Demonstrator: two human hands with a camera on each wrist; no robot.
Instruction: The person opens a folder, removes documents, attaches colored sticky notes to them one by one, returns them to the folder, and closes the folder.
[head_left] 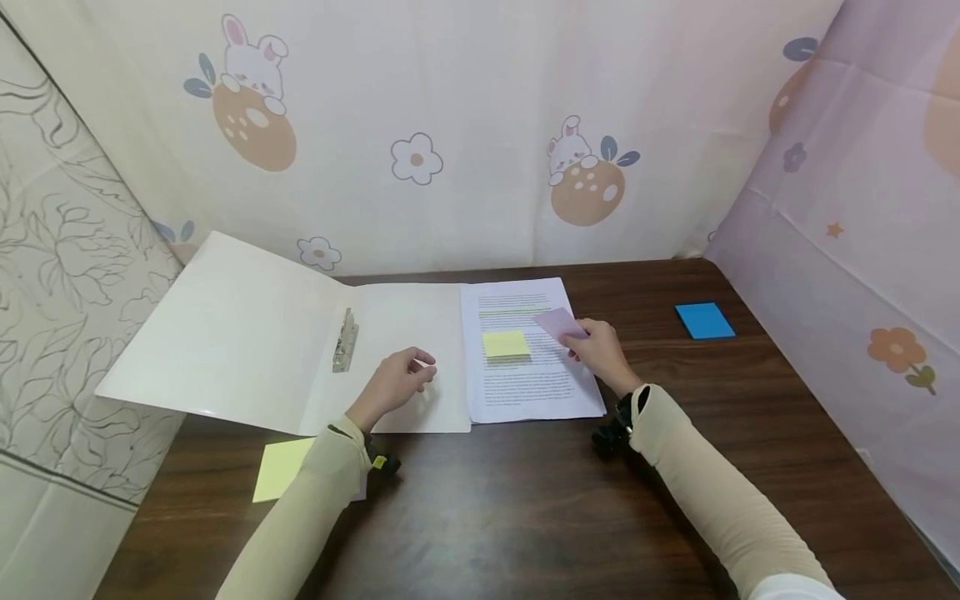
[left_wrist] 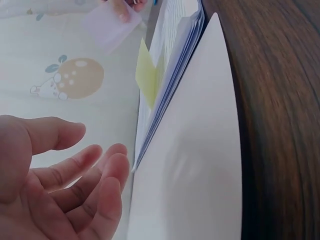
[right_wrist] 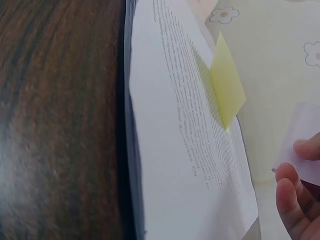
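Note:
My right hand [head_left: 600, 354] pinches a light purple sticky note [head_left: 558, 323] above the right side of a stack of printed pages [head_left: 525, 396]. On the top page a yellow sticky note [head_left: 506, 345] is stuck, its free edge standing up from the paper, as the right wrist view shows. A green highlighted line crosses the text above it. My left hand [head_left: 396, 383] hovers over the white inside of an open folder [head_left: 405, 317], its fingers loosely bent around nothing. The folder's metal clip [head_left: 345, 340] lies to the left of that hand.
A blue sticky note pad [head_left: 705, 321] lies at the right of the dark wooden table [head_left: 510, 517]. Yellow sticky notes [head_left: 279, 471] lie at the front left, partly hidden by my left sleeve. The folder's raised cover [head_left: 225, 333] leans leftward. A patterned curtain [head_left: 480, 217] borders the back.

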